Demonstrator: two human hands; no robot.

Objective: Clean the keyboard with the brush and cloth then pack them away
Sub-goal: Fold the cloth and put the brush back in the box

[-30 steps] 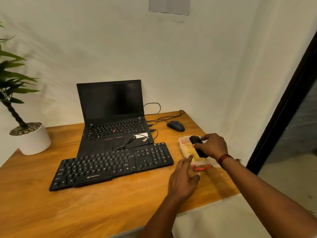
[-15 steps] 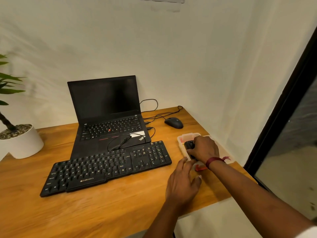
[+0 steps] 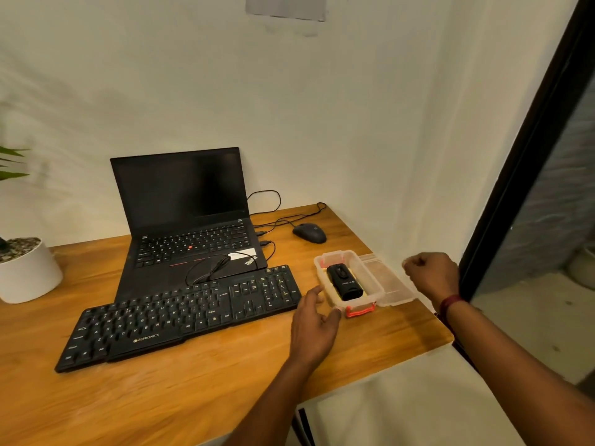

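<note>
Keyboard, black with ZEBRONICS printed on its front edge, lies on the tabletop. At its 12 o'clock stands a laptop with a partly readable ThinkPad mark. At its 3 o'clock an open clear box holds the black brush, whose writing is unreadable. The left hand touches the box's near corner with relaxed fingers. The right hand is a fist and holds nothing.

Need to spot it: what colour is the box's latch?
Orange-red latch, clearest in the head view.
</note>
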